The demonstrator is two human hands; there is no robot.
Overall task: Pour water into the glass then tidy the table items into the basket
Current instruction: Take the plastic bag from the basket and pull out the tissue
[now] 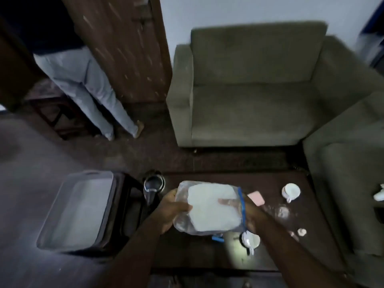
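Both hands hold a clear zip bag (pixel 209 208) with a white flat thing inside and a blue seal strip, lifted above the dark table (pixel 187 250). My left hand (pixel 170 210) grips the bag's left edge. My right hand (pixel 249 215) grips the right edge by the blue strip, one finger showing through the plastic. A grey basket (pixel 76 210) stands on a dark stand to the left of the table. A kettle or jug (pixel 153 183) sits at the table's far left corner. A clear glass (pixel 282 213) stands to the right of the bag.
On the table lie a white cup (pixel 291 192), a pink sponge (pixel 256 198), a second white cup (pixel 250 241), a small blue item (pixel 217 239) and a small pale object (pixel 301 232). Green armchairs (pixel 259 90) stand beyond and to the right. A person's legs (pixel 89 90) stand far left.
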